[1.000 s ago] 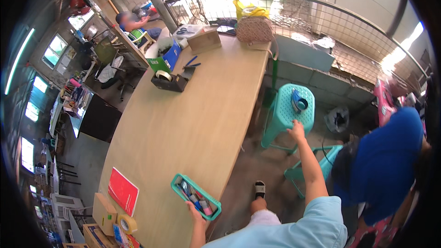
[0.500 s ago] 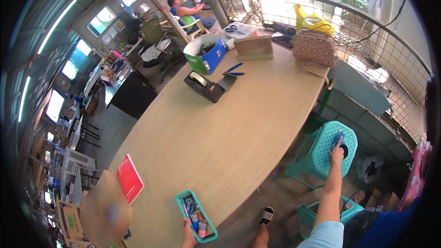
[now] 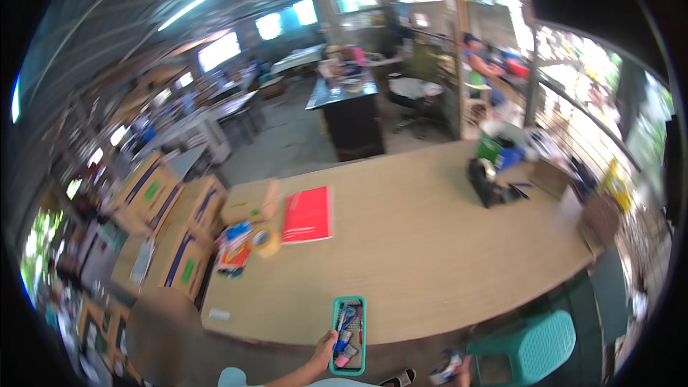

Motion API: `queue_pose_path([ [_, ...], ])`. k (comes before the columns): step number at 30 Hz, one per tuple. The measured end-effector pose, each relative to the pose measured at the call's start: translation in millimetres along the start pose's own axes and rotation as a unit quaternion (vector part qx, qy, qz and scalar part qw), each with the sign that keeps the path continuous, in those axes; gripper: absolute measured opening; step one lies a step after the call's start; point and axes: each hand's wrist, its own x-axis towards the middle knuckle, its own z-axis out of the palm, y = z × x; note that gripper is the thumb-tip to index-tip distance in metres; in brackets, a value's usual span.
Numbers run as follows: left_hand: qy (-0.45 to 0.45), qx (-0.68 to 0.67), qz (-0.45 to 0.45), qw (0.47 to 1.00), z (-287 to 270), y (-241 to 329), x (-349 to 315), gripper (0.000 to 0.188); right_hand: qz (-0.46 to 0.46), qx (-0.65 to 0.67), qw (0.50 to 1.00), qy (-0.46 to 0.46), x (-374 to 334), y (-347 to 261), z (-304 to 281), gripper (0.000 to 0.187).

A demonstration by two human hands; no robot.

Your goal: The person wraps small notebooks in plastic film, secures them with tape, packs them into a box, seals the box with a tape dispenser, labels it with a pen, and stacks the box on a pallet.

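My left hand (image 3: 325, 350) grips the left side of a teal plastic basket (image 3: 364, 337) at the table's near edge. Inside the basket lie scissors with blue handles (image 3: 350, 314), small blue (image 3: 343, 341) and pink-ended (image 3: 345, 356) containers, and some slim items. Low in the picture, right of the basket, my right hand (image 3: 464, 373) is closed at a blurred dark, blue and white item (image 3: 446, 365); its kind cannot be made out. Beside that hand stands a teal plastic stool (image 3: 548, 344).
On the wooden table (image 3: 430, 244) lie a red booklet (image 3: 308, 213), a tape roll (image 3: 265, 241) and colourful packets (image 3: 234, 247). Cardboard boxes (image 3: 188, 265) stack at the left. A tape dispenser (image 3: 487, 185), pliers (image 3: 522, 190), a blue-green box (image 3: 500, 147) and a patterned bag (image 3: 600, 216) sit at the right.
The view has swung left. My right hand has come away from the stool top toward me, with the dark blue item at it. My left hand still holds the basket.
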Motion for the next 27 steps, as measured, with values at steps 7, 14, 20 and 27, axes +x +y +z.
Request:
queue_pose_path([
  [7,0.127,-0.031,0.083,0.988,-180.6,7.4,-169.5,0.06,0.402,-0.64,0.644,-0.121,121.3,322.9,176.6,0.051],
  [14,0.376,0.006,0.144,0.915,-333.8,-4.2,-324.0,0.057,0.514,-0.594,0.611,-0.097,142.8,588.7,264.6,0.081],
  [20,0.452,-0.042,0.155,0.878,-418.6,-1.7,-352.6,0.063,0.475,-0.776,0.277,-0.31,177.9,758.1,344.5,0.068],
  [27,0.545,0.014,0.157,0.824,-632.0,-34.2,-350.2,0.085,0.454,-0.77,0.23,-0.384,231.2,991.9,247.4,0.056],
])
